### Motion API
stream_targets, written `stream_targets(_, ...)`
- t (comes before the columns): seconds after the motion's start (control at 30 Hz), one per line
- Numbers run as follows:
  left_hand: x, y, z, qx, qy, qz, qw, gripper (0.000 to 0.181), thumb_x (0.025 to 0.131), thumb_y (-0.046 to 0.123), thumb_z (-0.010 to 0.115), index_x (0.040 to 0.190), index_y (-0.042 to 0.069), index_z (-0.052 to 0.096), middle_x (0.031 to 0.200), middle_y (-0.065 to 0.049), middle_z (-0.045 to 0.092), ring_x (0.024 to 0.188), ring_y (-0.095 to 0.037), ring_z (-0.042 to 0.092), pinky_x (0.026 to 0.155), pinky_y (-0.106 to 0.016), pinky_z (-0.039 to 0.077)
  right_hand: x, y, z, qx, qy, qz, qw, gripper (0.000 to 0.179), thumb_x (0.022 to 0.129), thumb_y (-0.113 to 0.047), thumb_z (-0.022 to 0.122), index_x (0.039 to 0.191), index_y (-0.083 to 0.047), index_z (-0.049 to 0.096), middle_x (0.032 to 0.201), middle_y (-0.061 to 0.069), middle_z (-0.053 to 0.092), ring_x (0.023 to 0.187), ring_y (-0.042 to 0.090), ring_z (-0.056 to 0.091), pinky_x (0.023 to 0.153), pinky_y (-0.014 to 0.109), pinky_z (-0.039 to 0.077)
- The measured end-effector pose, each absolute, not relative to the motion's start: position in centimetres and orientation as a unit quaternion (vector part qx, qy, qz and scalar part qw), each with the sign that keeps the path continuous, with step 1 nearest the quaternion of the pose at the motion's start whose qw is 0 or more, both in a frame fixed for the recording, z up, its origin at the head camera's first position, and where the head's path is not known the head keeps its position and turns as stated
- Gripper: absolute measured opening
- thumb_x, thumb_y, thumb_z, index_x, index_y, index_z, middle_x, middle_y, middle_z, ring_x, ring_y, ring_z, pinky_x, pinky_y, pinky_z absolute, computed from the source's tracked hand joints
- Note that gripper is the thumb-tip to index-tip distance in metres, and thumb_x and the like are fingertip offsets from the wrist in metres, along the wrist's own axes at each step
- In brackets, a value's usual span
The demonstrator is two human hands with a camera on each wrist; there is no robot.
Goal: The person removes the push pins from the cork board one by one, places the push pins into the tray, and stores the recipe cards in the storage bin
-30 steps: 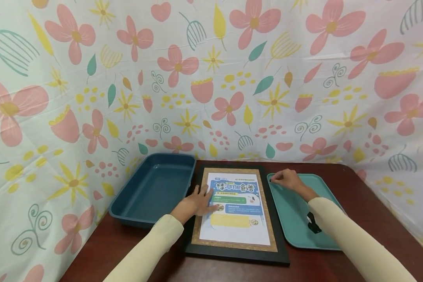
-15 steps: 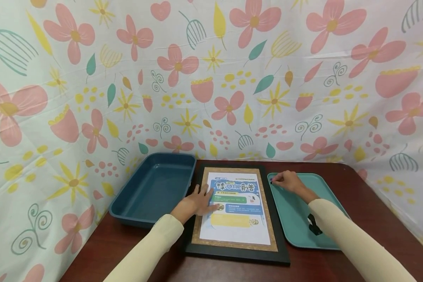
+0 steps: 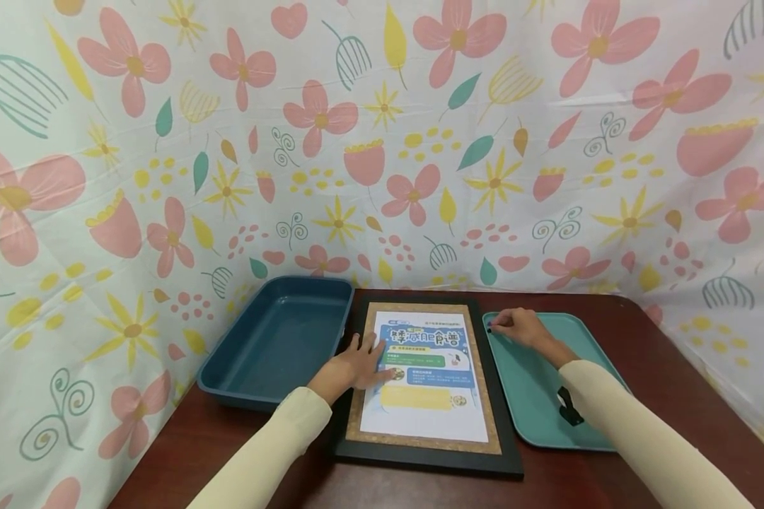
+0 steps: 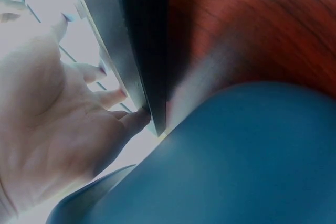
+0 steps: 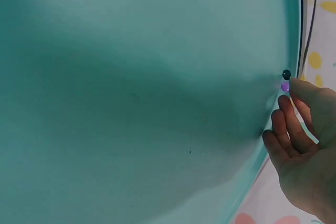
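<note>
Holds the nearer right hand (image 5: pixel 310 156) with fingers almost together at a purple bead (image 5: pixel 285 86), cannot tell whether pinched, with a black bead (image 5: pixel 286 74) just past their tips on the teal tray (image 5: pixel 105 156), and rests the left hand (image 3: pixel 356 364), fingers spread, on the printed sheet (image 3: pixel 428 378)

Long pale-cream fabric left sleeve (image 3: pixel 264 452) at 7 o'clock, creased near the cuff. Matching pale-cream fabric right sleeve (image 3: pixel 649 431) at 4 o'clock; small angular black device (image 3: pixel 571 413) at its edge, 6 o'clock from the cuff. Bare left hand (image 3: pixel 354 364), bare right hand (image 3: pixel 523 329).
</note>
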State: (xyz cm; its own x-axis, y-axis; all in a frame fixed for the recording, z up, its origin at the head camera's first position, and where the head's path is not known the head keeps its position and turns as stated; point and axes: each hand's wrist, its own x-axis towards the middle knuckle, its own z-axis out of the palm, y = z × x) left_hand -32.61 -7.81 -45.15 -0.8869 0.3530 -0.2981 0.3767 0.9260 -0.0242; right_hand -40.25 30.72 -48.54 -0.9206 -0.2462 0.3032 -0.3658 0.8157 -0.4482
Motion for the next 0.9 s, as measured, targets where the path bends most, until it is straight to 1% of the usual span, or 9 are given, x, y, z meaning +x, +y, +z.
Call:
stream_targets(0.17,-32.5,-8.0,-45.2,0.196,0.969,-0.032,0.150,0.078,0.095,0.066,0.028,0.156,0.022,0.009,0.161,-0.007,0.002,0.146,-0.037,0.004,0.110,-0.053,0.026,-40.0,30.8,-48.3,0.165,-0.944,0.260,0.117,0.009,0.088,-0.011,0.070,0.091,-0.004,0.074,0.085,0.008,0.072,0.075,0.019,0.065,0.065,0.037,0.053)
stream_targets(0.33,-32.5,-7.9,-45.2,0.190,0.970,-0.038,0.145,0.079,0.094,0.068,0.028,0.156,0.022,0.010,0.161,-0.006,0.004,0.146,-0.036,0.005,0.109,-0.054,0.027,-39.8,30.6,-47.9,0.173,-0.940,0.267,0.120,0.008,0.088,-0.010,0.069,0.091,-0.004,0.073,0.086,0.008,0.072,0.076,0.020,0.066,0.066,0.038,0.054)
stream_targets(0.6,-32.4,-8.0,-45.0,0.188,0.971,-0.038,0.145,0.079,0.094,0.067,0.029,0.156,0.022,0.010,0.161,-0.006,0.004,0.146,-0.036,0.005,0.109,-0.053,0.027,-39.6,29.7,-47.6,0.202,-0.938,0.255,0.122,0.011,0.087,-0.013,0.072,0.094,-0.005,0.074,0.086,0.007,0.073,0.078,0.021,0.069,0.068,0.039,0.055)
stream_targets(0.77,-32.5,-7.9,-45.0,0.191,0.970,-0.038,0.143,0.079,0.094,0.067,0.029,0.156,0.021,0.011,0.161,-0.006,0.005,0.146,-0.037,0.006,0.109,-0.054,0.028,-39.3,29.1,-47.5,0.222,-0.935,0.248,0.119,0.012,0.087,-0.013,0.071,0.094,-0.005,0.074,0.085,0.006,0.073,0.076,0.019,0.069,0.066,0.038,0.054)
stream_targets(0.9,-32.4,-8.0,-44.9,0.194,0.969,-0.032,0.148,0.078,0.095,0.066,0.030,0.156,0.021,0.010,0.161,-0.007,0.004,0.146,-0.038,0.005,0.109,-0.054,0.027,-39.2,28.7,-47.5,0.229,-0.935,0.246,0.117,0.012,0.087,-0.014,0.071,0.095,-0.005,0.074,0.086,0.006,0.073,0.076,0.019,0.069,0.066,0.038,0.054)
